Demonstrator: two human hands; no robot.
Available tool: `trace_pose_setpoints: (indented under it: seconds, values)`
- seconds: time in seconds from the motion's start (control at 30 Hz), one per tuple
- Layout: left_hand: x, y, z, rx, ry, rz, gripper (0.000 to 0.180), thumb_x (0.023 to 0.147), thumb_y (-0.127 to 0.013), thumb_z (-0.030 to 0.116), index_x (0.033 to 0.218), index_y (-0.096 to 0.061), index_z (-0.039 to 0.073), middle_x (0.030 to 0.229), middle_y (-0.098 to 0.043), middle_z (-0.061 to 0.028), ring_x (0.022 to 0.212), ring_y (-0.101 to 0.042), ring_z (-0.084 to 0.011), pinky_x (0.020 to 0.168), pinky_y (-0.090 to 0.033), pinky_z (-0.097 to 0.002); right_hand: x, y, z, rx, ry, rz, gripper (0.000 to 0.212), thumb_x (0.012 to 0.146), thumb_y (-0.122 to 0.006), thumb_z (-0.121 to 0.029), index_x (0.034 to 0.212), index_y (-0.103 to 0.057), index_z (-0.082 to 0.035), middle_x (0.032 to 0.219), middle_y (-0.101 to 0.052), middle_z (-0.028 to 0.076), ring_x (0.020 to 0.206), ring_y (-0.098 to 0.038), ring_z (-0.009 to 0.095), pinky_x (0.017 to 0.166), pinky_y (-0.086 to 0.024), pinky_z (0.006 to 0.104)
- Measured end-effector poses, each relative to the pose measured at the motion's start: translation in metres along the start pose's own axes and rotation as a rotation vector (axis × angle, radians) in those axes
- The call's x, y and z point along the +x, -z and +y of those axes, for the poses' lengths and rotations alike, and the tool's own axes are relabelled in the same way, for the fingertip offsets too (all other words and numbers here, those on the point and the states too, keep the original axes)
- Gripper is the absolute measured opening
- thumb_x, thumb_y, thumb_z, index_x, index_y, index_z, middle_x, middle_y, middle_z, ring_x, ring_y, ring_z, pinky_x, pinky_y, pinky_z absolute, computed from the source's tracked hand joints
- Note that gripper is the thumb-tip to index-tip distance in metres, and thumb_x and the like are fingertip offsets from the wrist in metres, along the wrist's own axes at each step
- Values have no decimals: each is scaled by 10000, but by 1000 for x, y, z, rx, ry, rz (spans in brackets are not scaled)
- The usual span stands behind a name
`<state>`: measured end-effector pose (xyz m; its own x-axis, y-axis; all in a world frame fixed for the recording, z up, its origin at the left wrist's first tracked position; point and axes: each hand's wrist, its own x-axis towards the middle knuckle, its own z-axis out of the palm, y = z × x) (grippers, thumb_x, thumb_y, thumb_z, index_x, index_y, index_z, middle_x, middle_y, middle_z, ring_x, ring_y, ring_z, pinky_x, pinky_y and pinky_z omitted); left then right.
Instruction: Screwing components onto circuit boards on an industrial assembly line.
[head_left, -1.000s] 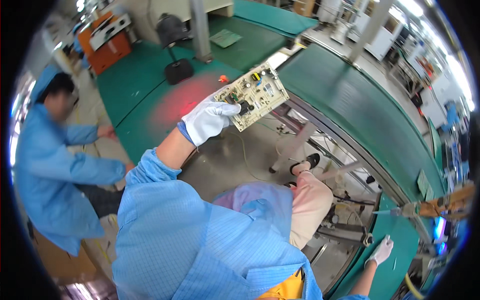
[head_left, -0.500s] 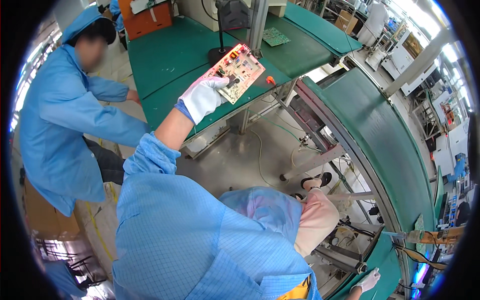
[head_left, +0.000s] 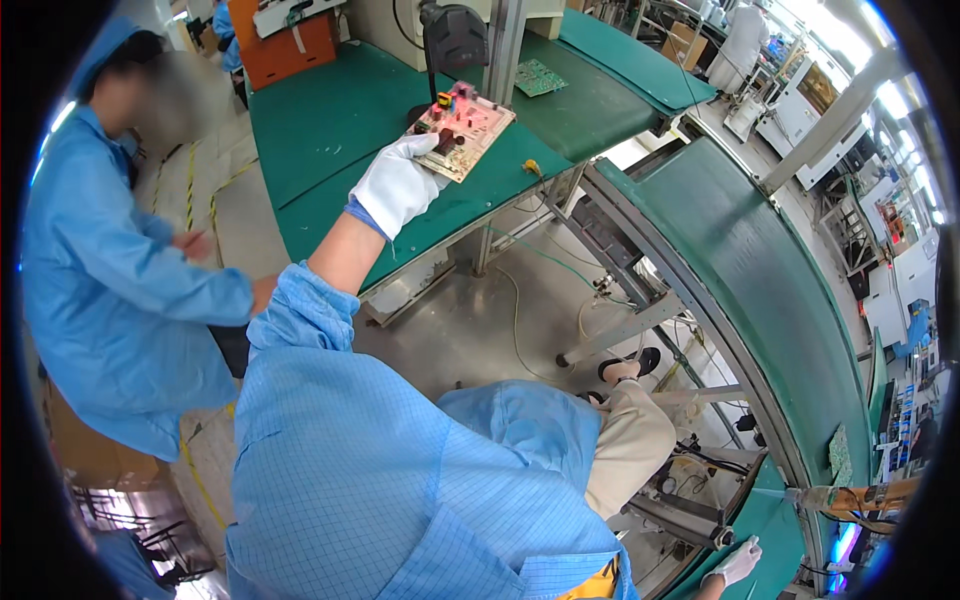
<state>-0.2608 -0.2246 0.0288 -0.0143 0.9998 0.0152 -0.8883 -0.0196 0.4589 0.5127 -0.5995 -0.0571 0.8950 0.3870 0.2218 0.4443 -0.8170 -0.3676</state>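
Observation:
My left hand (head_left: pixel 397 186), in a white glove, reaches out over the green-topped table. It grips the lower left edge of a circuit board (head_left: pixel 475 135), with the thumb on top. The board is tilted, its component side up, carrying dark, yellow and blue parts, and a reddish light falls on it. Behind it a dark lamp-like device (head_left: pixel 455 38) stands on a post. At the lower right my right hand (head_left: pixel 738 562), also white-gloved, rests on a green surface, fingers loosely stretched out and nothing visible in them.
A co-worker in blue (head_left: pixel 120 260) stands close by my left arm. A curved green conveyor (head_left: pixel 745 250) runs down the right side. Another circuit board (head_left: pixel 540 78) lies on the far belt, and one more board (head_left: pixel 839 455) is at lower right. An orange box (head_left: pixel 290 50) stands at the back left.
The board in my left hand has tilted flatter and shifted slightly left. The co-worker has moved left, hands now off the table. My right hand stays in place.

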Motion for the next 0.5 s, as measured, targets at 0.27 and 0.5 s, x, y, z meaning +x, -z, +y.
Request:
trace_pose_setpoints:
  seconds: [0.27,0.5]
  values:
    - [7,1,5,41,-219,168,132,900,-551,30,1023,-566,-15,1094,-630,-190,1004,-627,-355,899,-538,-505,5,-10,3,47,25,48,435,955,-491,-412,1014,-601,4,952,-637,155,871,-593,299,813,-438,383]
    - [17,9,5,-121,6,18,168,904,-567,80,1050,-570,-1,1059,-635,-160,979,-634,-329,850,-568,-467,3,7,13,410,-111,-125,493,963,-452,-443,1245,-536,-47,1218,-570,137,1087,-541,267,922,-400,374]
